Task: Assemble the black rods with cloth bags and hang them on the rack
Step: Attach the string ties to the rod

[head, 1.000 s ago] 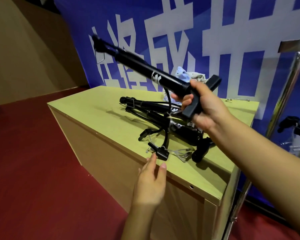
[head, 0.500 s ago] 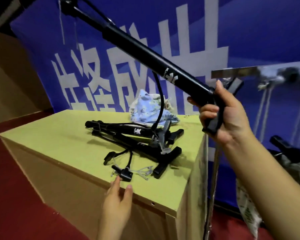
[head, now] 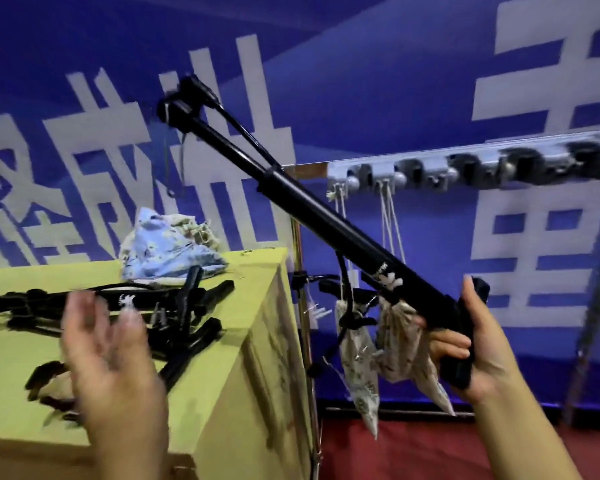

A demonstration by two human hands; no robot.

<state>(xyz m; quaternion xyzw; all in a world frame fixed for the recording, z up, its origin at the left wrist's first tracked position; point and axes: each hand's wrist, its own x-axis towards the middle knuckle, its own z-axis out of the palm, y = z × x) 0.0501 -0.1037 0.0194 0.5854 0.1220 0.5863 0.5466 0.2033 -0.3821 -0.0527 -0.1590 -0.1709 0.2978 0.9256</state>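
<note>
Head view, right fingers: your right hand (head: 478, 344) curls its fingers (head: 447, 342) round the T-handle end of the black rod (head: 329, 220), thumb up the far side; a firm wrap, likely because the long shaft levers against the wrist.
Left fingers: your left hand (head: 110, 355) is spread and relaxed, holding nothing; it is blurred and hovers above the near part of the table (head: 253, 341), probably ready to take the shaft or fetch a bag.
Rod: it slants up and to the left from your grip, head end high against the blue banner (head: 413, 81), a thin hose running alongside it. It carries no bag, so I judge it not ready to hang.
Spare rods: a heap of black rods (head: 174, 306) lies on the table top.
Cloth bags: a crumpled blue pile of cloth bags (head: 167, 251) sits at the table's far edge, just beyond the heap.
Rack: the rack (head: 465, 168) stands right of the table; bagged rods (head: 361, 358) hang from it by cords, behind your held rod.
</note>
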